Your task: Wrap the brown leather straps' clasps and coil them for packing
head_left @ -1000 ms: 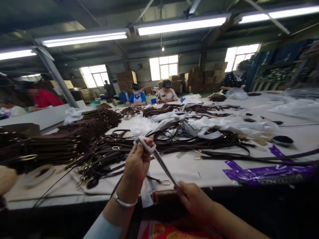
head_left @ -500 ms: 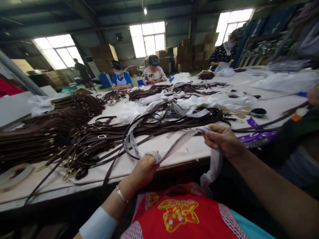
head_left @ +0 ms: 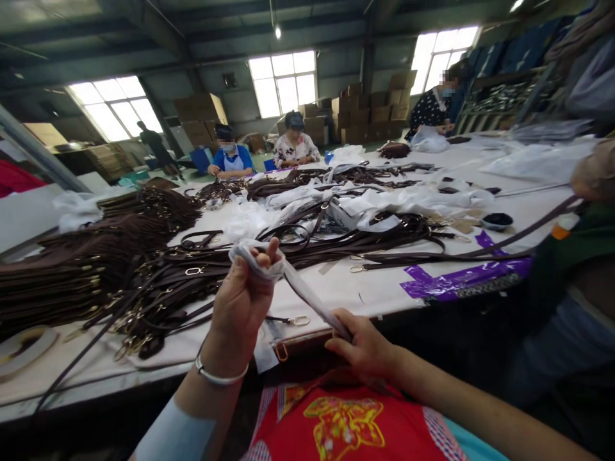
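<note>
My left hand (head_left: 240, 301) is raised above the table's front edge, its fingers curled with a long, thin whitish strip (head_left: 310, 294) looped around them. The strip looks like soft, translucent wrapping; whether anything lies inside it I cannot tell. It runs taut down to my right hand (head_left: 368, 346), which grips it close to my red apron. Below my left hand, a dark brown strap with a metal clasp (head_left: 300, 321) lies at the table edge. A long pile of brown straps (head_left: 307, 253) stretches behind both hands.
Stacked brown pieces with metal fittings (head_left: 62, 269) fill the table's left side, with a roll of tape (head_left: 26, 349) in front. Crumpled white wrapping (head_left: 250, 218) covers the middle. Purple tape (head_left: 461, 278) marks the right front edge. A person in green (head_left: 557, 262) is close on the right; others sit or stand farther back.
My left hand has risen and turned palm inward, with the strip wound around its fingers. My right hand has moved down and left along the strip, nearer my body.
</note>
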The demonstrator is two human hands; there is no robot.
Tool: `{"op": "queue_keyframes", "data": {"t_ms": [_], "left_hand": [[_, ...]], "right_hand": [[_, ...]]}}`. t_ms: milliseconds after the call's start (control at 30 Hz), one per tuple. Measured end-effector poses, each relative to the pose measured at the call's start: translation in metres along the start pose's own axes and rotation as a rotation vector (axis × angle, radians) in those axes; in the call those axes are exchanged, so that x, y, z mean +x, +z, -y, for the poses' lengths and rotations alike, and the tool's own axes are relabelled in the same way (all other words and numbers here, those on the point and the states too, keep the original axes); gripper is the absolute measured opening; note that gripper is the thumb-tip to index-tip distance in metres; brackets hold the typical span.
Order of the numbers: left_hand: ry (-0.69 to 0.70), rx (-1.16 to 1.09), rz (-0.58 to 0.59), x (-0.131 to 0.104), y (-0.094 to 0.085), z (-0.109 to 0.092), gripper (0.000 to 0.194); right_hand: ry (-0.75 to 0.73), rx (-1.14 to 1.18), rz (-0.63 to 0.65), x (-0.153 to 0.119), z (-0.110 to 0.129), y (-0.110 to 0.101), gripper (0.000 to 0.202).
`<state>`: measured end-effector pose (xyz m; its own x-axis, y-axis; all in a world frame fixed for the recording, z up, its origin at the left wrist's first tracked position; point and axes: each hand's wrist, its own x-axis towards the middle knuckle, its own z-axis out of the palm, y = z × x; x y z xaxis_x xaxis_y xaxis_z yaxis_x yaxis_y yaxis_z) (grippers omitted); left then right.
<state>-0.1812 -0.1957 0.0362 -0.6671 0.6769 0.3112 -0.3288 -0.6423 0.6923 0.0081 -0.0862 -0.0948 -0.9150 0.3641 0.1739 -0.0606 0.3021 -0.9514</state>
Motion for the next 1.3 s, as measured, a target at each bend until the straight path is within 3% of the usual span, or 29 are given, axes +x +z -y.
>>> {"op": "queue_keyframes", "data": {"t_ms": [67,133,167,200,267,367,433,500,567,600,633,700,767,867,933,1000,1100,1200,1300], "left_hand": [[0.174,0.155,-0.095,0.015,-0.013,0.004,0.018],[0.348,0.491,-0.155,0.019,-0.030,0.010,0.019],[0.421,0.714,-0.130,0.017,-0.040,0.014,0.019],[0.474,0.947,-0.052,0.012,-0.050,0.018,0.019],[0.509,1.336,0.234,-0.003,-0.067,0.028,0.017],[0.357,1.577,0.671,-0.034,-0.077,0.042,0.013],[0.191,1.531,0.818,-0.055,-0.073,0.045,0.021],[-0.038,1.319,0.884,-0.071,-0.062,0.040,0.032],[-0.301,0.989,0.843,-0.080,-0.048,0.030,0.041],[-0.424,0.812,0.783,-0.081,-0.040,0.023,0.044],[-0.517,0.642,0.701,-0.082,-0.031,0.016,0.047],[-0.576,0.355,0.502,-0.079,-0.015,0.004,0.047],[-0.513,0.147,0.317,-0.071,0.000,-0.005,0.045],[-0.387,-0.046,0.137,-0.056,0.014,-0.014,0.037],[-0.327,-0.110,0.071,-0.046,0.015,-0.018,0.030],[-0.263,-0.126,0.022,-0.038,0.011,-0.023,0.027],[-0.173,-0.117,-0.030,-0.027,0.003,-0.030,0.028],[-0.091,-0.119,-0.080,-0.017,-0.003,-0.033,0.027],[-0.013,-0.141,-0.116,-0.008,-0.005,-0.031,0.026]], "right_hand": [[-0.033,-0.092,0.102,-0.005,0.006,0.001,0.027],[0.041,0.056,0.297,-0.011,0.014,-0.006,0.037],[0.083,0.178,0.380,-0.013,0.018,-0.013,0.041],[0.114,0.308,0.422,-0.014,0.023,-0.022,0.044],[0.115,0.523,0.354,-0.012,0.033,-0.044,0.049],[0.113,0.619,0.074,0.003,0.043,-0.078,0.046],[0.171,0.491,-0.092,0.016,0.042,-0.095,0.039],[0.204,0.250,-0.158,0.027,0.036,-0.103,0.031],[0.180,0.046,-0.078,0.032,0.028,-0.099,0.024],[0.166,0.010,0.022,0.033,0.024,-0.092,0.023],[0.168,0.034,0.145,0.032,0.020,-0.082,0.024],[0.213,0.237,0.353,0.030,0.017,-0.059,0.034],[0.236,0.508,0.418,0.028,0.019,-0.035,0.048],[0.116,0.642,0.297,0.029,0.031,-0.012,0.055],[0.013,0.428,0.174,0.031,0.039,-0.006,0.052],[-0.076,0.124,0.033,0.032,0.040,-0.003,0.035],[-0.153,-0.196,-0.077,0.031,0.031,-0.002,0.022],[-0.075,-0.168,0.000,0.027,0.020,0.002,0.037],[0.176,0.301,0.196,0.022,0.019,0.007,0.052]]}}
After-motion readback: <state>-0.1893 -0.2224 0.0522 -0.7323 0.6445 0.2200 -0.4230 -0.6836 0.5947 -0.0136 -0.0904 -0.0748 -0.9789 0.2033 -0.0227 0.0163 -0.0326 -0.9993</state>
